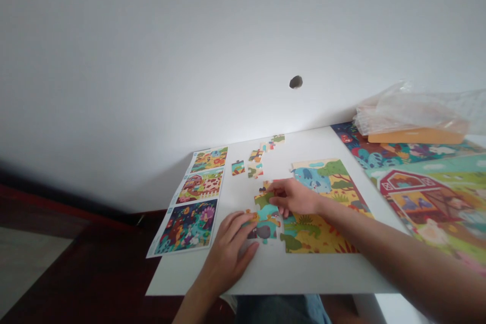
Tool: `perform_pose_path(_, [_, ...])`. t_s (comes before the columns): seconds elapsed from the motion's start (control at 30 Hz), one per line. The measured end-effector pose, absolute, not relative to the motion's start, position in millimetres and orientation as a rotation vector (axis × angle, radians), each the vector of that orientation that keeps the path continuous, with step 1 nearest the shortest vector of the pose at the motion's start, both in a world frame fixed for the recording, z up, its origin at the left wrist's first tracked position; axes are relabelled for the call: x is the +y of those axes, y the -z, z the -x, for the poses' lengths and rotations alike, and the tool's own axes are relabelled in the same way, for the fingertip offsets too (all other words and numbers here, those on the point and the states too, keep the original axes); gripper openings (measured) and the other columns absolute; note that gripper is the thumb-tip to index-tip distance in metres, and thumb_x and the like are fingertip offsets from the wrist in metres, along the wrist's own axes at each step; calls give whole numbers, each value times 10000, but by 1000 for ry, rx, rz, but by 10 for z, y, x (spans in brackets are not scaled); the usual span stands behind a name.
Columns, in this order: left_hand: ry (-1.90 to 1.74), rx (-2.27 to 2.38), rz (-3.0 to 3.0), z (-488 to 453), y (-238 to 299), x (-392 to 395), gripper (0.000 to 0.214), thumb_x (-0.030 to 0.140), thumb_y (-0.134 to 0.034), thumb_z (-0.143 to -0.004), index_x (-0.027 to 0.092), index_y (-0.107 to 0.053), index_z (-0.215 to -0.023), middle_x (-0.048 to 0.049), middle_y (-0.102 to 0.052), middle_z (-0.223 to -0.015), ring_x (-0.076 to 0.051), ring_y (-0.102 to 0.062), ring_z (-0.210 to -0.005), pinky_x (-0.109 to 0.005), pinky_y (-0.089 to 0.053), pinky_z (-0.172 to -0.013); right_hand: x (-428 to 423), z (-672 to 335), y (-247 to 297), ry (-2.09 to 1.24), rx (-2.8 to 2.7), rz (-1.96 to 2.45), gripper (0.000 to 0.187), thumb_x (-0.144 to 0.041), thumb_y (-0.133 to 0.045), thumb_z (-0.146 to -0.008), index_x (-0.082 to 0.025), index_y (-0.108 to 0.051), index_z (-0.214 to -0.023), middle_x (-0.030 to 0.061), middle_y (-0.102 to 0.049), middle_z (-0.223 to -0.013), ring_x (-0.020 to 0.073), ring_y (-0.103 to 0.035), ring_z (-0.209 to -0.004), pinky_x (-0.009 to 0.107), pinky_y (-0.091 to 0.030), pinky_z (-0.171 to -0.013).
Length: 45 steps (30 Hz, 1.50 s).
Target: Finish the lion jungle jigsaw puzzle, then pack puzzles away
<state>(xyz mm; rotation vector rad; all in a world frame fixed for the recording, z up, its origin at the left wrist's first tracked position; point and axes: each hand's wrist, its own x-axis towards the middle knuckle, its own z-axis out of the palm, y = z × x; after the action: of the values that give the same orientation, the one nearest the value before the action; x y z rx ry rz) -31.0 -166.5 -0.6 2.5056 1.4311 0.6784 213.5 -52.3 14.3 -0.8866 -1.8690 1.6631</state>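
Note:
My left hand (232, 249) lies on the table with its fingers stretched out over the left edge of a small joined section of jigsaw puzzle (266, 230), thumb apart below it. My right hand (294, 196) is closed in a pinch at the top of that section, with fingertips on a green puzzle piece (261, 199). Just right of the section, a larger assembled puzzle part (313, 235) with a blue elephant and a crocodile lies partly under my right forearm. A narrow gap shows between the two along the lower edge.
Several loose pieces (238, 167) lie toward the wall. A reference sheet (182, 225) with three pictures is at the left edge. To the right are a farm puzzle (427, 200), a dark puzzle (370, 154) and an orange box (415, 135) under clear plastic. The wall has a hole (295, 82).

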Motion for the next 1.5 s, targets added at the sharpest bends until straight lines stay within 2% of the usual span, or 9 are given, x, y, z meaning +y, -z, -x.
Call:
perform_pose_path(0.1, [-949,1581,-2304,215,37,-1644,520,330,-574,-892,355,-443,-1395,-92,-561,-1324,-280,-500,-1272,-495,-462,-1066,-556,-2098,-158,-1714,-1840,845,262,-363,-646,-836,-183,-632,-1026,-24,-634,-592,142,-599,-457,258,-485,-461])
perform_pose_path(0.27, [-1245,1676,-1760,-14,111,-1579,403,380,-561,-913,231,-563,-1288,-91,-659,-1156,-213,-663,-1014,-367,-558,-898,-607,-2073,-180,-1755,-1896,716,342,-438,-632,-860,-166,-639,-1069,-20,-635,-625,141,-614,-527,255,-502,-507])
perform_pose_path(0.47, [-1425,1725,-1611,4,76,-1670,324,368,-526,-939,192,-655,-1177,-85,-678,-1196,-224,-625,-1105,-345,-490,-968,-612,-2125,-197,-1034,-2302,596,240,-326,-541,-932,-163,-707,-993,57,-728,-871,145,-631,-713,266,-480,-681])
perform_pose_path(0.73, [-1113,1580,-2150,200,2,-1766,337,196,-408,-965,230,-736,-897,-45,-684,-915,-200,-593,-911,-350,-457,-836,-546,-2139,-122,-617,-2579,460,215,-252,-678,-821,-184,-710,-1023,68,-724,-1033,214,-618,-957,333,-464,-877])
perform_pose_path(0.8, [-1000,1550,-2301,171,-31,-1760,385,138,-393,-954,257,-739,-836,-34,-676,-948,-204,-566,-957,-373,-430,-873,-537,-2135,-114,-602,-2587,456,193,-245,-686,-824,-179,-711,-1003,73,-714,-1053,208,-608,-975,336,-454,-909])
perform_pose_path(0.97, [-1123,1879,-2412,66,-23,-1949,236,220,-546,-916,212,-657,-1124,-96,-618,-1115,-255,-528,-1068,-456,-382,-959,-538,-2134,-148,-555,-2590,527,192,-237,-687,-836,-170,-711,-1015,95,-677,-1087,211,-587,-1009,363,-441,-940])
perform_pose_path(1.13, [-980,2104,-2462,40,125,-2311,444,432,-765,-760,216,-642,-1127,-117,-602,-1139,-308,-521,-1048,-487,-390,-910,-537,-2129,-124,-560,-2597,561,204,-239,-685,-837,-172,-716,-1027,101,-656,-1090,218,-582,-998,362,-451,-916])
perform_pose_path(1.27, [-942,1906,-2503,115,165,-2448,252,245,-661,-872,262,-660,-1124,-90,-606,-1182,-260,-539,-1082,-441,-426,-914,-526,-2127,-82,-579,-2586,539,192,-222,-669,-846,-177,-716,-1027,100,-655,-1075,212,-583,-996,360,-448,-927])
perform_pose_path(1.5, [-892,1709,-2519,363,129,-2488,420,37,-465,-900,317,-700,-1106,-72,-556,-1303,-238,-524,-1187,-427,-475,-937,-519,-2141,-75,-606,-2571,532,184,-197,-663,-845,-183,-717,-1020,96,-661,-1058,208,-591,-984,354,-453,-920])
